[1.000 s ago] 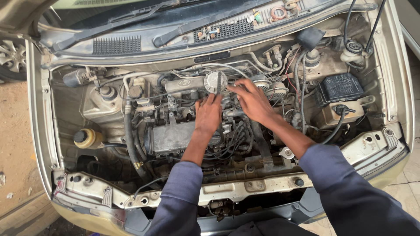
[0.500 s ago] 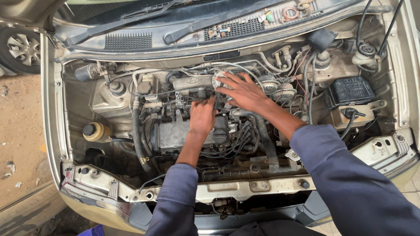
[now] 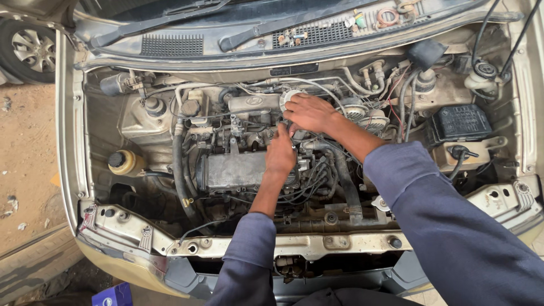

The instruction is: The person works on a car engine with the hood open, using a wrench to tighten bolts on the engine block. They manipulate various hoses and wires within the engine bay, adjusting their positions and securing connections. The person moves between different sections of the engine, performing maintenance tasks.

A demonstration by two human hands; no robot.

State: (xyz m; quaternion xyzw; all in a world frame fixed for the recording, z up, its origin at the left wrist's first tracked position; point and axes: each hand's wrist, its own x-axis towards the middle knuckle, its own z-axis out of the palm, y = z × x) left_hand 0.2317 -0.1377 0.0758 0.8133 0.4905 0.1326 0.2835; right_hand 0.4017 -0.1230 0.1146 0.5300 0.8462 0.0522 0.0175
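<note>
Car: a beige car [image 3: 68,170] stands with its bonnet up, seen from above at the front.
Engine bay: crowded with hoses, wires and dusty parts, between the wiper cowl at the top and the front crossmember [image 3: 294,245] at the bottom.
Engine cover: the grey valve cover [image 3: 235,170] lies at the middle of the bay, just left of the left hand.
Battery: a black battery [image 3: 460,123] sits at the right side, well apart from both hands.
Arms: both reach in from below in dark blue sleeves, forearms bare.
Right hand: the right hand [image 3: 310,113] lies palm down behind the engine, fingers spread over the round silver cap [image 3: 289,96] and touching it; the grip is loose, not clenched.
Left hand: the left hand [image 3: 280,152] points into the gap just below the right hand, fingertips among the black ignition leads [image 3: 317,173]; whether its grip holds anything cannot be told.
Reservoir: a small yellowish reservoir [image 3: 126,162] with a black lid sits at the left edge.
</note>
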